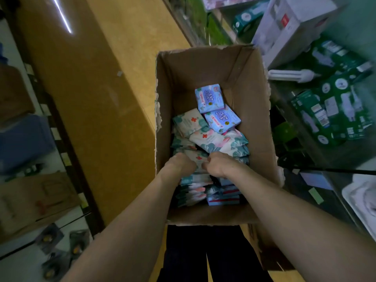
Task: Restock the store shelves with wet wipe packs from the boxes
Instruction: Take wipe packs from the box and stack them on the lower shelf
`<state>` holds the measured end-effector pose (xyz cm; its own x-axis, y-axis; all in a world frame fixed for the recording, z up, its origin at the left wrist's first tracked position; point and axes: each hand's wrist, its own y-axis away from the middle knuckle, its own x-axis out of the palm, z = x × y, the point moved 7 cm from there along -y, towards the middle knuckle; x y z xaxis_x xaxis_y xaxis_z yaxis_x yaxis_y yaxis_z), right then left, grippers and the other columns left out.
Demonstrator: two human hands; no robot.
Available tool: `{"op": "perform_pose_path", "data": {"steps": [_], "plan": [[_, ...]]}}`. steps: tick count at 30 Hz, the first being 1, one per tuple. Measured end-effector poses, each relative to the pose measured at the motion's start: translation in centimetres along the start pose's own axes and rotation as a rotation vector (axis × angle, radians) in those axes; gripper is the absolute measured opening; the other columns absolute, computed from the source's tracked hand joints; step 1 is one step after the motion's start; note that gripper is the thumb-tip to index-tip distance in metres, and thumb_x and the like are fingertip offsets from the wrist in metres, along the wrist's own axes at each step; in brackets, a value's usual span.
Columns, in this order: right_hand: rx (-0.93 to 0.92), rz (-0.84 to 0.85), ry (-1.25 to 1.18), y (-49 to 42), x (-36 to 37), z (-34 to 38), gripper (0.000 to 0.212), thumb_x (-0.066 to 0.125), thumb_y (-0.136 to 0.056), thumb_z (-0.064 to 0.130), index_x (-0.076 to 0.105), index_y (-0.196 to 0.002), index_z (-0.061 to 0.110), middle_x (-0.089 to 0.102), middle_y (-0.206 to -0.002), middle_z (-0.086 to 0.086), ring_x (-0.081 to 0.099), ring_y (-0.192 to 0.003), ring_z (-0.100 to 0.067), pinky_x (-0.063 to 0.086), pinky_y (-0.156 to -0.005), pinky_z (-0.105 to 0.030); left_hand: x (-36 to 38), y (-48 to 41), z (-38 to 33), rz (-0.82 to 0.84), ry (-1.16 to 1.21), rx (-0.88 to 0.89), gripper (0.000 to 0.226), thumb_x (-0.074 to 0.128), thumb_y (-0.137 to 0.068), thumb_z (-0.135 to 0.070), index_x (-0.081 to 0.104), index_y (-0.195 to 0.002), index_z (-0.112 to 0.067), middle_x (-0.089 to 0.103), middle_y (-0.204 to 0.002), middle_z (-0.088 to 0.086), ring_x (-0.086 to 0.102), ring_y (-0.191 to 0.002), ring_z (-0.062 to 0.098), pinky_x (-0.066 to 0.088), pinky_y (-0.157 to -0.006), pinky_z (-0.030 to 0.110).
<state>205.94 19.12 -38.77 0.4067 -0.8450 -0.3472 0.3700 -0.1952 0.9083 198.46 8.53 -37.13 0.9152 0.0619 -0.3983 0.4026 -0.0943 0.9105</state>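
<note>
- My left hand is down in the cardboard box, fingers curled into the near stack of wet wipe packs. The tips are buried, so I judge it a grip on the stack's left side rather than see one.
- Between my hands lies a white pack with a red cross, topmost here. I'd gather it with those beneath as one bundle, squeezing inward from both sides so none slides out (the wrappers look slick).
- My right hand is curled on that pack's right edge, thumb and fingers pinching it.
- Farther in, two blue packs lie loose on top; I'd leave them for a later grab.
- I'd lift straight up, clear of the torn rim. The green boxes at right aren't wipes, so I can't tell where these belong.
</note>
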Motion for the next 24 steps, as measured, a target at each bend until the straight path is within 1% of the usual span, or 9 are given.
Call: {"op": "perform_pose_path", "data": {"steps": [3, 6, 9, 11, 13, 15, 18, 21, 24], "plan": [[0.0, 0.015, -0.055, -0.2, 0.6, 0.1, 0.045, 0.046, -0.098, 0.035, 0.048, -0.133, 0.007, 0.053, -0.13, -0.015, 0.054, -0.11, -0.031, 0.046, -0.084, -0.03, 1.4, 0.1, 0.1, 0.144, 0.158, -0.07, 0.036, 0.05, -0.099, -0.023, 0.052, -0.127, -0.002, 0.06, -0.123, 0.02, 0.066, -0.091, 0.034, 0.057, -0.068, 0.038], [0.002, 0.024, -0.158, -0.6, 0.8, 0.1, 0.042, 0.045, -0.099, 0.029, 0.048, -0.134, 0.007, 0.051, -0.135, -0.016, 0.053, -0.117, -0.032, 0.047, -0.098, -0.038, 1.8, 0.2, 0.5, 0.181, 0.26, -0.259, 0.038, 0.053, -0.097, -0.036, 0.052, -0.118, -0.005, 0.062, -0.113, 0.018, 0.058, -0.063, 0.025, 0.051, -0.048, 0.029], [0.033, 0.004, -0.368, -0.9, 0.5, -0.2, 0.04, 0.047, -0.097, 0.033, 0.053, -0.125, 0.004, 0.057, -0.122, -0.018, 0.059, -0.106, -0.035, 0.054, -0.089, -0.048, 1.5, -0.9, 0.1, 0.116, 0.43, -0.267, 0.038, 0.057, -0.094, -0.039, 0.057, -0.112, -0.006, 0.064, -0.098, 0.014, 0.058, -0.061, 0.024, 0.047, -0.043, 0.026], [0.075, -0.013, -0.538, -1.2, 0.3, -0.7, 0.04, 0.048, -0.097, 0.035, 0.056, -0.121, 0.004, 0.058, -0.112, -0.016, 0.058, -0.1, -0.032, 0.054, -0.088, -0.05, 1.9, -1.6, 0.0, 0.136, 0.531, -0.235, 0.033, 0.056, -0.094, -0.04, 0.058, -0.099, -0.008, 0.063, -0.084, 0.012, 0.061, -0.06, 0.022, 0.052, -0.047, 0.03], [0.115, -0.004, -0.687, -1.3, 0.7, -1.2, 0.034, 0.051, -0.097, 0.033, 0.057, -0.116, 0.006, 0.055, -0.103, -0.012, 0.054, -0.094, -0.028, 0.054, -0.089, -0.048, 2.8, -1.7, -0.1, 0.204, 0.668, -0.227, 0.027, 0.056, -0.096, -0.036, 0.057, -0.091, -0.009, 0.062, -0.08, 0.009, 0.061, -0.062, 0.02, 0.054, -0.055, 0.032], [0.12, -0.001, -0.791, -1.0, 1.0, -1.2, 0.018, 0.054, -0.096, 0.028, 0.056, -0.097, 0.01, 0.052, -0.096, -0.01, 0.052, -0.091, -0.025, 0.055, -0.086, -0.046, 3.7, -1.7, -0.1, 0.262, 0.748, -0.235, 0.023, 0.056, -0.096, -0.031, 0.058, -0.092, -0.009, 0.063, -0.08, 0.008, 0.06, -0.064, 0.018, 0.054, -0.052, 0.028], [0.065, -0.077, -0.805, -0.2, 0.6, -0.8, 0.021, 0.058, -0.094, 0.025, 0.051, -0.076, 0.015, 0.051, -0.089, -0.008, 0.051, -0.087, -0.023, 0.055, -0.086, -0.043, 3.1, -1.2, 0.1, 0.23, 0.723, -0.218, 0.021, 0.052, -0.098, -0.028, 0.056, -0.088, -0.01, 0.06, -0.077, 0.006, 0.056, -0.061, 0.017, 0.049, -0.044, 0.023], [0.039, -0.094, -0.875, 1.2, -0.4, -0.2, 0.011, 0.059, -0.093, 0.026, 0.053, -0.092, 0.016, 0.049, -0.083, -0.003, 0.049, -0.078, -0.017, 0.05, -0.063, -0.032, 1.4, 0.2, -0.4, 0.21, 0.711, -0.197, 0.021, 0.05, -0.098, -0.03, 0.055, -0.088, -0.012, 0.059, -0.077, 0.006, 0.056, -0.06, 0.016, 0.046, -0.038, 0.018], [0.015, -0.13, -0.952, 3.0, -2.3, 0.4, 0.013, 0.06, -0.093, 0.027, 0.053, -0.1, 0.019, 0.05, -0.087, 0.0, 0.05, -0.086, -0.016, 0.045, -0.057, -0.026, -0.7, 2.0, -1.8, 0.175, 0.726, -0.122, 0.022, 0.049, -0.098, -0.029, 0.054, -0.083, -0.013, 0.059, -0.073, 0.006, 0.056, -0.057, 0.016, 0.046, -0.036, 0.018]]}}
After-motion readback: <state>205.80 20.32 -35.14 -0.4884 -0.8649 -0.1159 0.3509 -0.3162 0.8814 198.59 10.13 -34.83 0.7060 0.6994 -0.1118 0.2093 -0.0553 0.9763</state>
